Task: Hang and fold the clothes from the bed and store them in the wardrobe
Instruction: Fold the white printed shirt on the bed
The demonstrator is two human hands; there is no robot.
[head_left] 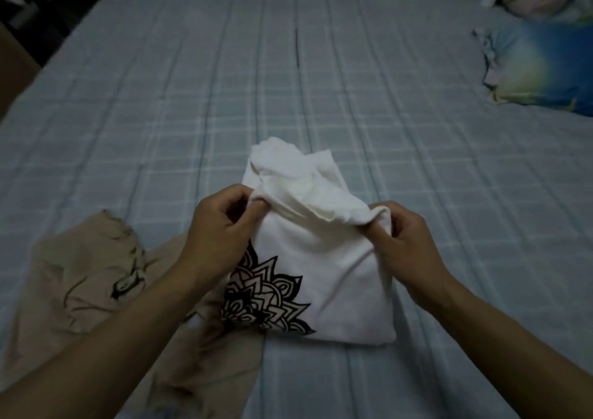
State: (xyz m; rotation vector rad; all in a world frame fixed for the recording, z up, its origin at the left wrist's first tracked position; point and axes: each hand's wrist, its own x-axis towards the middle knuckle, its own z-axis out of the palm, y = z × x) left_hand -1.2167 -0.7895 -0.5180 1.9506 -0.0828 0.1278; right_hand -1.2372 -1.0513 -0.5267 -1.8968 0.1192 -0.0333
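Checked bed [353, 104] bears white shirt [337, 274], beige garment [80, 274], pillow [539, 65].

beige garment [96, 290] cut off by bottom and left edges, partly under left forearm. black print on white shirt [321, 258] partly hidden behind left hand [218, 226]. fingers [378, 229] of right hand [404, 242] tucked into fold, tips unseen. pillows [542, 62] at far right blurred, cropped by edge. bed [288, 81] corners out of frame.

White garment [324, 258]: soft matt cloth, black printed motif. Beige garment [83, 277]: thin matt cloth, creased. Bed cover [224, 81]: matt checked cloth, ribbed with stitched lines.
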